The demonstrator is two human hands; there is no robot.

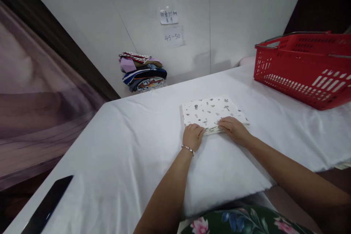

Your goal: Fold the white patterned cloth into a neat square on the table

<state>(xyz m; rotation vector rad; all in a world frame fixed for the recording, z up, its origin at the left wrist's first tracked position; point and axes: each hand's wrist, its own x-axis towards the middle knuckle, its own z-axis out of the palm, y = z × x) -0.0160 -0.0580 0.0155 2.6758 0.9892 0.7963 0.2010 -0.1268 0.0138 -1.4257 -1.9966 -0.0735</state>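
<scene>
A folded white cloth with small printed figures [211,111] lies flat on the white-covered table [131,153]. My left hand [192,136], with a bracelet at the wrist, grips the cloth's near left corner with curled fingers. My right hand [234,128] rests on the near right edge, fingers bent and pressing down on the fold. Both hands touch the cloth's near side.
A red plastic basket [304,67] stands at the table's far right. A stack of folded coloured cloths [142,71] sits against the back wall below two paper notes [171,25]. A dark phone [48,204] lies at the near left edge. A purplish curtain hangs left.
</scene>
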